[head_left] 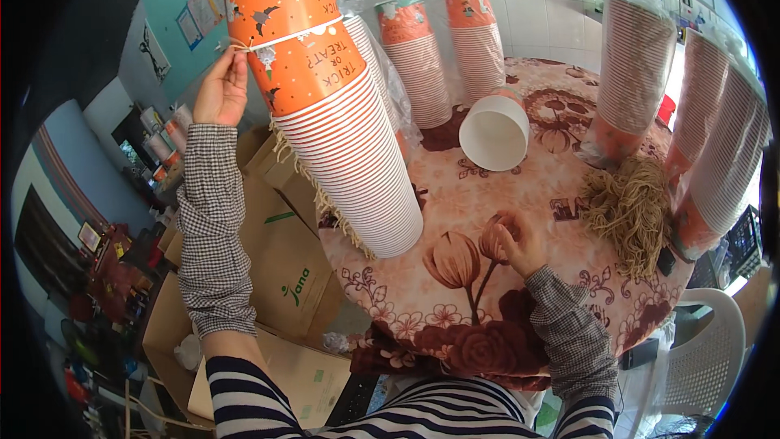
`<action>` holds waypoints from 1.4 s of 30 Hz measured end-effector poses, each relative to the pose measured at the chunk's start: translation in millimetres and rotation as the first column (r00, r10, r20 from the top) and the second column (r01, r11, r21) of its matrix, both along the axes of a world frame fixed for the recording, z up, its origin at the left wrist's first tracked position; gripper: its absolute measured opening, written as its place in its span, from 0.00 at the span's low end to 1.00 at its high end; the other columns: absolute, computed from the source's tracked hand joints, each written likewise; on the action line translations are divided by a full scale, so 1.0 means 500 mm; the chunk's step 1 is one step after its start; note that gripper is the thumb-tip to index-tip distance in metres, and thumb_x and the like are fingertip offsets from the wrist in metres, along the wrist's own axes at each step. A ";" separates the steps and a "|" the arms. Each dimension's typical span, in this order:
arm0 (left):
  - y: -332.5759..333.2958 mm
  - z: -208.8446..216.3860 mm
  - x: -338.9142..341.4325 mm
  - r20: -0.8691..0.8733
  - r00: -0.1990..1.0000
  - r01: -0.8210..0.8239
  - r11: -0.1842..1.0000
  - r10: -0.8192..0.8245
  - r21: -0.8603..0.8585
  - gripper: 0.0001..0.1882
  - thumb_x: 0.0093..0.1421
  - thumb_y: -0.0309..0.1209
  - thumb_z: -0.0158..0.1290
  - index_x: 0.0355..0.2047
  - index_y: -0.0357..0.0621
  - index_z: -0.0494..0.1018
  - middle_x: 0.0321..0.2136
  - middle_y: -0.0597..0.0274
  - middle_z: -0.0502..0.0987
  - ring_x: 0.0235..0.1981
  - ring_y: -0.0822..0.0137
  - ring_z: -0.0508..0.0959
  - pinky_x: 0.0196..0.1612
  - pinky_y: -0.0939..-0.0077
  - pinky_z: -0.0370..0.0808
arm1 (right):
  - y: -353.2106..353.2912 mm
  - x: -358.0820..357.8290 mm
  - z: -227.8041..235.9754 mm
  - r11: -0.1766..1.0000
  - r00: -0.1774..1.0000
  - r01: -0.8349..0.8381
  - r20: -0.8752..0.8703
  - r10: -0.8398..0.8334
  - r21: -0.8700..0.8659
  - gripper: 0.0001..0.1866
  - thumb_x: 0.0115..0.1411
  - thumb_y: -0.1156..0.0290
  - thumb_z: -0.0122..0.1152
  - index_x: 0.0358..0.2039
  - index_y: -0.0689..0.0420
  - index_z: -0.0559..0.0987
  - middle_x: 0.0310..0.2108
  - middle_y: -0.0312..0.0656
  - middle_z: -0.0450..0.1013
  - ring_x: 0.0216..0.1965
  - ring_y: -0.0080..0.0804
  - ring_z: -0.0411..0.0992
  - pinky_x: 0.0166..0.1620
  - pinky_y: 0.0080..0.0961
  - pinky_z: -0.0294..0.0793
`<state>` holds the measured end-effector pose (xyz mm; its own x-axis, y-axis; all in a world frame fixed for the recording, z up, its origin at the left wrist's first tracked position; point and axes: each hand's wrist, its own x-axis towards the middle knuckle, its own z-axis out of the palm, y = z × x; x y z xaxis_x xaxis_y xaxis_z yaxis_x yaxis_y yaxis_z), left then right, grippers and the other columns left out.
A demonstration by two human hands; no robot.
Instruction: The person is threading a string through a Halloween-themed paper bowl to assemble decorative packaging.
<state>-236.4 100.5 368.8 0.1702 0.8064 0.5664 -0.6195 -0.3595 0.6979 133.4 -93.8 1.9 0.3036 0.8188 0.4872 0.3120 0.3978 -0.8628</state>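
A tall stack of white-rimmed paper buckets [349, 171] leans on the left side of the round table. Its top two show orange sides with dark bat prints. A thin white cord [296, 36] runs across the orange part. At its left end, my left hand [223, 91] pinches the cord with fingertips raised beside the stack. My right hand [521, 246] is low over the flowered tablecloth, its fingers drawn together; whether they hold anything is too small to make out. A single paper bucket [494, 136] lies on its side beyond, its white inside facing me.
Bagged bucket stacks [418, 65] stand at the back, more [634, 73] at the right. A heap of beige cords [630, 213] lies near the right rim. The flowered tablecloth [455, 203] covers the table. Cardboard boxes [284, 268] sit lower left, a white plastic chair [707, 349] lower right.
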 end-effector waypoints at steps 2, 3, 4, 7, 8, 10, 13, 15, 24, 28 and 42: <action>0.010 -0.017 -0.016 -0.002 0.998 0.070 0.997 -0.070 -0.028 0.07 0.63 0.22 0.50 0.41 0.32 0.73 0.32 0.59 0.78 0.31 0.72 0.79 0.36 0.84 0.82 | 0.001 0.000 -0.005 1.000 1.000 -0.014 0.012 0.014 -0.006 0.16 0.60 0.72 0.57 0.47 0.63 0.71 0.29 0.37 0.75 0.25 0.20 0.70 0.30 0.19 0.71; 0.013 -0.025 -0.024 -0.003 0.990 0.143 0.988 -0.144 -0.058 0.07 0.64 0.22 0.49 0.41 0.32 0.72 0.32 0.59 0.78 0.31 0.72 0.79 0.36 0.84 0.82 | 0.001 -0.001 -0.006 1.000 0.999 -0.007 0.034 0.008 -0.007 0.16 0.60 0.72 0.57 0.47 0.62 0.71 0.29 0.38 0.75 0.25 0.20 0.70 0.29 0.19 0.71; 0.016 -0.033 -0.034 -0.002 0.990 0.138 0.989 -0.138 -0.056 0.07 0.64 0.22 0.49 0.41 0.32 0.72 0.32 0.59 0.78 0.31 0.72 0.79 0.36 0.84 0.82 | 0.002 -0.002 -0.006 1.000 0.998 -0.001 0.057 0.001 -0.007 0.16 0.60 0.72 0.57 0.47 0.62 0.71 0.29 0.38 0.75 0.24 0.21 0.70 0.29 0.20 0.71; 0.029 -0.069 -0.042 -0.104 0.985 0.126 0.986 -0.138 -0.114 0.06 0.64 0.26 0.48 0.37 0.36 0.72 0.29 0.61 0.76 0.25 0.76 0.75 0.27 0.87 0.75 | 0.001 0.003 -0.009 0.999 0.999 -0.004 0.050 0.006 -0.041 0.16 0.60 0.72 0.58 0.47 0.61 0.72 0.29 0.38 0.75 0.24 0.21 0.70 0.29 0.20 0.71; 0.031 -0.082 -0.044 -0.129 0.988 0.069 0.986 -0.089 -0.154 0.06 0.65 0.28 0.48 0.37 0.39 0.72 0.27 0.63 0.75 0.22 0.78 0.72 0.25 0.87 0.72 | 0.001 0.003 -0.009 0.999 0.999 -0.004 0.050 0.007 -0.042 0.16 0.60 0.72 0.58 0.47 0.61 0.72 0.29 0.38 0.75 0.24 0.21 0.70 0.29 0.20 0.71; 0.032 -0.107 -0.049 -0.184 0.981 0.040 0.987 -0.068 -0.153 0.06 0.64 0.28 0.48 0.38 0.39 0.72 0.27 0.64 0.75 0.22 0.78 0.72 0.24 0.87 0.71 | -0.001 0.004 -0.004 0.999 0.996 0.014 0.087 -0.010 -0.049 0.16 0.59 0.72 0.58 0.47 0.60 0.72 0.29 0.38 0.74 0.25 0.21 0.70 0.29 0.21 0.71; 0.038 -0.124 -0.067 -0.291 0.956 -0.066 0.988 0.023 -0.139 0.06 0.64 0.30 0.50 0.39 0.42 0.71 0.27 0.67 0.74 0.21 0.77 0.71 0.24 0.85 0.70 | -0.008 -0.007 0.011 0.996 0.996 0.002 0.092 0.006 -0.086 0.16 0.60 0.72 0.58 0.48 0.60 0.72 0.28 0.38 0.73 0.25 0.22 0.70 0.30 0.21 0.71; 0.033 -0.114 -0.058 -0.321 0.831 -0.475 0.880 0.454 0.015 0.09 0.63 0.33 0.53 0.40 0.43 0.71 0.30 0.68 0.74 0.23 0.76 0.72 0.25 0.84 0.70 | -0.008 -0.004 0.006 0.997 0.994 0.006 0.110 0.003 -0.078 0.16 0.60 0.71 0.57 0.48 0.60 0.72 0.28 0.38 0.73 0.25 0.22 0.70 0.30 0.21 0.71; -0.061 0.042 0.081 0.041 0.370 -0.451 0.141 0.928 0.881 0.22 0.60 0.42 0.56 0.50 0.41 0.72 0.51 0.54 0.73 0.54 0.63 0.72 0.53 0.70 0.69 | -0.014 -0.004 0.009 0.992 0.984 -0.013 0.174 0.035 -0.127 0.16 0.60 0.70 0.58 0.48 0.61 0.72 0.27 0.39 0.74 0.26 0.26 0.73 0.32 0.23 0.72; -0.061 0.056 0.110 0.007 0.277 -0.289 0.076 0.961 0.954 0.21 0.59 0.43 0.56 0.48 0.43 0.73 0.44 0.55 0.76 0.45 0.65 0.76 0.46 0.71 0.72 | -0.018 -0.016 0.018 0.996 0.958 0.000 0.286 0.027 -0.094 0.17 0.60 0.71 0.58 0.48 0.61 0.72 0.26 0.41 0.74 0.26 0.30 0.74 0.32 0.25 0.73; 0.006 0.083 0.069 -0.206 0.490 -0.298 0.385 0.847 0.873 0.18 0.59 0.41 0.58 0.42 0.40 0.77 0.33 0.64 0.80 0.33 0.75 0.77 0.37 0.79 0.74 | -0.024 -0.022 0.027 0.997 0.933 -0.026 0.355 0.052 -0.078 0.16 0.59 0.72 0.57 0.48 0.62 0.72 0.26 0.43 0.74 0.26 0.34 0.75 0.33 0.28 0.74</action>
